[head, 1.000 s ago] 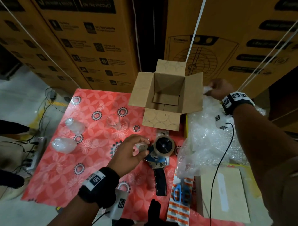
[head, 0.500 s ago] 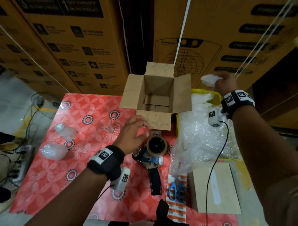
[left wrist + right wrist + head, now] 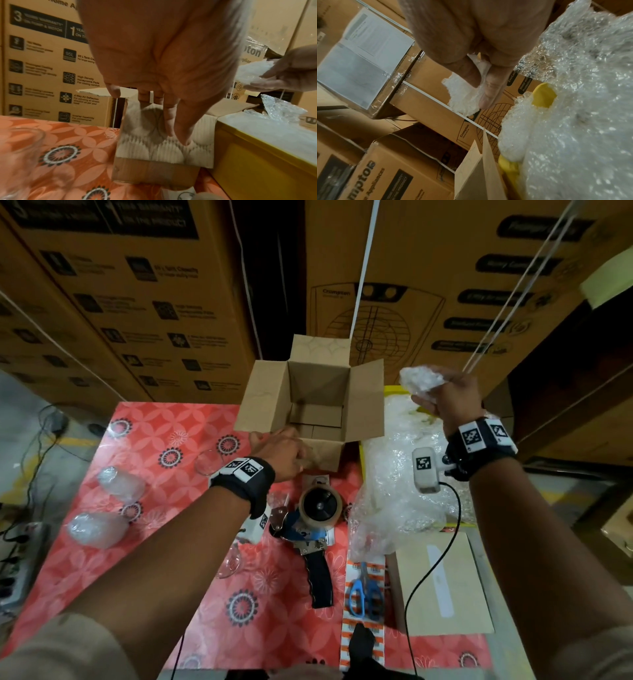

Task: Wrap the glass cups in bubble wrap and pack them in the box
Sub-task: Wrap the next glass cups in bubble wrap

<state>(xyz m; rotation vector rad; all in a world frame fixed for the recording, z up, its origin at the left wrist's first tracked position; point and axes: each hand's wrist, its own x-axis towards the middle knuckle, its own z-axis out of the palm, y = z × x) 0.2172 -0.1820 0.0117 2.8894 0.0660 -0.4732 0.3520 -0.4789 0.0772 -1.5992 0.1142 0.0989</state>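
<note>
An open cardboard box [image 3: 366, 402] stands at the table's far edge. My left hand [image 3: 291, 453] reaches to its front flap [image 3: 197, 152], and straight fingers [image 3: 180, 129] lie on it. My right hand [image 3: 442, 398] is raised to the right of the box and pinches a crumpled piece of bubble wrap [image 3: 421, 378] [image 3: 462, 97]. Two wrapped cups [image 3: 120, 484] [image 3: 97, 529] lie at the table's left. One bare glass cup [image 3: 207, 463] [image 3: 18, 155] stands left of my left wrist, another [image 3: 229, 561] lies under my forearm.
A tape dispenser [image 3: 317, 529] lies mid-table, with blue scissors [image 3: 363, 594] to its right. A yellow tray [image 3: 542, 93] holds a heap of bubble wrap [image 3: 400, 484]. A small closed box [image 3: 442, 583] sits at the near right. Stacked cartons [image 3: 137, 302] wall the back.
My left hand left the tape dispenser and moved forward to the box's front flap. My right hand rose from the bubble wrap heap with a piece in its fingers.
</note>
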